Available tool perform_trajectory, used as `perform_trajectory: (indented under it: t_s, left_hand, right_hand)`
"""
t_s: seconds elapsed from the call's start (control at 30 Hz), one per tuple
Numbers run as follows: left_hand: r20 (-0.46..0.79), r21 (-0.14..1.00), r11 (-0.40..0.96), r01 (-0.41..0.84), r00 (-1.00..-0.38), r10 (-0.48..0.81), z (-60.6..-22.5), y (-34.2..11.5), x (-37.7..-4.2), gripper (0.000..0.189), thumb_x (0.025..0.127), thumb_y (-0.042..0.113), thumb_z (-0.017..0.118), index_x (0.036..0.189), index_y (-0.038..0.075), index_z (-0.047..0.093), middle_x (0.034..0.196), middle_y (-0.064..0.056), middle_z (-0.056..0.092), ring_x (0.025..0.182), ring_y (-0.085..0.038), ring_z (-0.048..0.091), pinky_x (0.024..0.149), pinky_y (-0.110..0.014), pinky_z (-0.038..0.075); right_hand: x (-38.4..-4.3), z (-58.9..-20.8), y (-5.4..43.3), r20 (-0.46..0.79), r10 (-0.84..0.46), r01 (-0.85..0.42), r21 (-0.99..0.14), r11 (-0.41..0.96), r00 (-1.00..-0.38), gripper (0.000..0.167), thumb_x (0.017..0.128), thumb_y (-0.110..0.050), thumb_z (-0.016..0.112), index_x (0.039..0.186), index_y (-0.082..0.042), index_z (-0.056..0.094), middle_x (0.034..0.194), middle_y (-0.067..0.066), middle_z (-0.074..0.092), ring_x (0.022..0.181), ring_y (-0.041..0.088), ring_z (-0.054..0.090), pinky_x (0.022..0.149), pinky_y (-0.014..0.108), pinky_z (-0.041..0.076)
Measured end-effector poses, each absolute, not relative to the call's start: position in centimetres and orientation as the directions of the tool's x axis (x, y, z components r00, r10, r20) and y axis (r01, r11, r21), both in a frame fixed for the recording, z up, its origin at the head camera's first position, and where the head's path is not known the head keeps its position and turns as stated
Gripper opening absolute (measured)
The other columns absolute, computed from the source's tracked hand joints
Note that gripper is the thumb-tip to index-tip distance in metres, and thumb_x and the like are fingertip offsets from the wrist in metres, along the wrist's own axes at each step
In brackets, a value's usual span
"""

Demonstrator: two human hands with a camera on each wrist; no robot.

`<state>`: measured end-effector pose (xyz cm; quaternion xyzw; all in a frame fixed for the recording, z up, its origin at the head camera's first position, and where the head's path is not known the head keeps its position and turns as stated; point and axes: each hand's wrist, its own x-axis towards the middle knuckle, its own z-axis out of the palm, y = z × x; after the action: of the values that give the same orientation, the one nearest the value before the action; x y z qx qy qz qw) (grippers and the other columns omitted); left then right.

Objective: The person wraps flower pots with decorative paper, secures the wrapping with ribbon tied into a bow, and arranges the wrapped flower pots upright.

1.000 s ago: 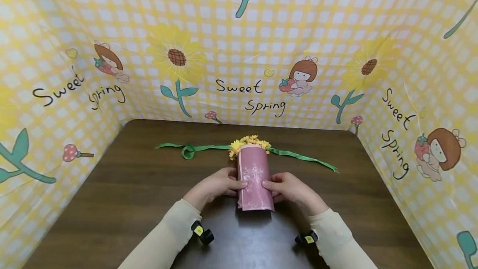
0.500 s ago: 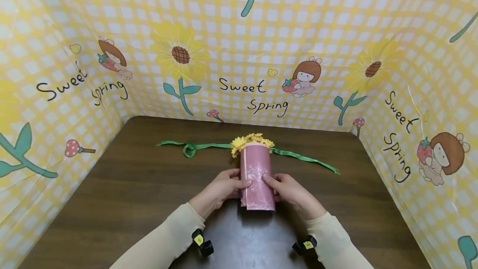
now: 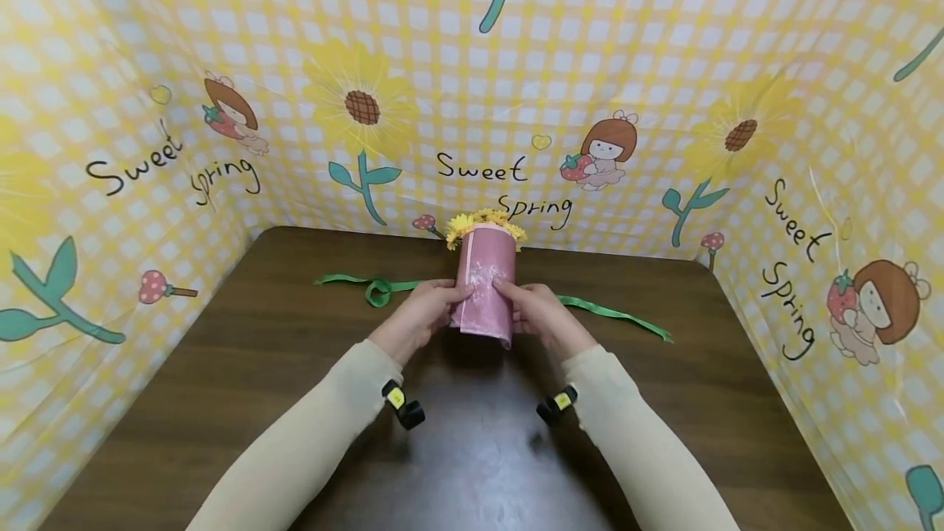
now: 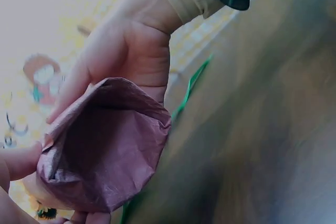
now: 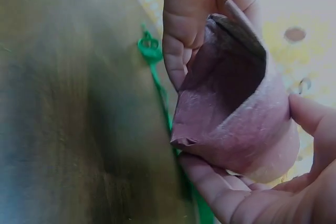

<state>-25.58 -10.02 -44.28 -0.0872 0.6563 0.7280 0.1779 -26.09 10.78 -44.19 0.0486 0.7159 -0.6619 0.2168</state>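
Observation:
A bouquet of yellow flowers (image 3: pixel 460 228), rolled in pink wrapping paper (image 3: pixel 487 289), is gripped between both hands at the middle of the head view. My left hand (image 3: pixel 419 314) holds its left side, thumb on the front of the paper. On the other side my right hand (image 3: pixel 547 316) grips it the same way, fingers behind the roll. The lower end of the paper (image 4: pixel 110 150) faces the left wrist camera as an open, creased mouth, dark inside. A green ribbon (image 3: pixel 608 311) stretches across the table behind the bouquet, its middle hidden.
The ribbon's left part forms a small loop (image 3: pixel 378 292) on the dark wooden table (image 3: pixel 258 400). Yellow checked cloth (image 3: pixel 472 88) with printed flowers and lettering stands along the back and both sides. A small black camera hangs at each wrist.
Both hands have moved the bouquet up and away from the person, now over the ribbon line. Its flowers now overlap the back cloth in the head view. The ribbon lies as before.

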Motion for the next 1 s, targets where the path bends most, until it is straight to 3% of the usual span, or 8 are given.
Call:
perform_trajectory:
  t_s: [0.13, 0.3, 0.53, 0.73, 0.87, 1.0]
  left_hand:
    - [-0.367, 0.922, -0.082, -0.379, -0.921, 0.13, -45.5, -10.0, -27.6, 0.046, 0.1, 0.023, 0.067, 0.134, -0.006, 0.058, 0.099, -0.007, 0.07, 0.082, -0.013, 0.068, 0.072, -0.025, 0.055]
    - [-0.392, 0.915, -0.062, -0.4, -0.914, 0.103, -46.5, -9.9, -28.8, 0.039, 0.1, 0.023, 0.066, 0.125, -0.007, 0.065, 0.089, -0.004, 0.07, 0.077, -0.012, 0.067, 0.069, -0.025, 0.054]
    - [-0.383, 0.923, 0.012, -0.384, -0.92, 0.081, -46.6, -9.8, -29.2, 0.046, 0.1, 0.025, 0.068, 0.132, -0.006, 0.059, 0.102, -0.008, 0.068, 0.085, -0.014, 0.066, 0.071, -0.025, 0.055]
    - [-0.363, 0.931, 0.068, -0.358, -0.926, 0.107, -46.9, -10.1, -29.1, 0.049, 0.101, 0.028, 0.066, 0.136, -0.006, 0.057, 0.113, -0.014, 0.07, 0.091, -0.017, 0.068, 0.078, -0.029, 0.057]
    - [-0.23, 0.933, 0.305, -0.19, -0.968, 0.104, -46.6, -10.4, -29.1, 0.057, 0.1, 0.034, 0.066, 0.142, -0.004, 0.053, 0.132, -0.019, 0.063, 0.111, -0.024, 0.065, 0.096, -0.04, 0.055]
    - [-0.078, 0.794, 0.608, 0.013, -0.989, 0.122, -45.9, -10.9, -29.6, 0.072, 0.097, 0.044, 0.067, 0.148, -0.002, 0.047, 0.145, -0.021, 0.056, 0.13, -0.033, 0.056, 0.107, -0.051, 0.047]
  right_hand:
    - [-28.1, -45.4, 10.4, -0.4, -0.206, 0.382, -0.916, 0.122, -0.893, 0.063, 0.093, -0.052, 0.071, 0.119, 0.004, 0.065, 0.086, 0.009, 0.073, 0.079, 0.019, 0.069, 0.08, 0.038, 0.059]
    - [-29.3, -46.5, 10.2, -0.43, -0.198, 0.412, -0.903, 0.126, -0.881, 0.064, 0.093, -0.054, 0.07, 0.12, 0.004, 0.064, 0.081, 0.008, 0.072, 0.076, 0.018, 0.069, 0.078, 0.038, 0.059]
    - [-29.6, -46.5, 10.3, -0.44, -0.192, 0.415, -0.896, 0.155, -0.877, 0.065, 0.094, -0.056, 0.067, 0.122, 0.003, 0.063, 0.084, 0.009, 0.072, 0.077, 0.02, 0.07, 0.079, 0.041, 0.06]
    - [-29.6, -45.9, 10.5, -0.436, -0.191, 0.369, -0.878, 0.303, -0.88, 0.068, 0.094, -0.06, 0.064, 0.124, 0.001, 0.063, 0.103, 0.013, 0.07, 0.092, 0.026, 0.069, 0.09, 0.047, 0.057]
    - [-29.7, -45.5, 10.6, -0.338, -0.097, 0.254, -0.841, 0.477, -0.936, 0.073, 0.089, -0.066, 0.066, 0.122, 0.0, 0.066, 0.112, 0.013, 0.068, 0.099, 0.027, 0.065, 0.092, 0.047, 0.054]
    - [-30.0, -45.3, 10.4, -0.173, -0.016, 0.119, -0.738, 0.664, -0.985, 0.073, 0.087, -0.069, 0.066, 0.112, -0.001, 0.072, 0.107, 0.014, 0.072, 0.093, 0.028, 0.066, 0.084, 0.045, 0.055]
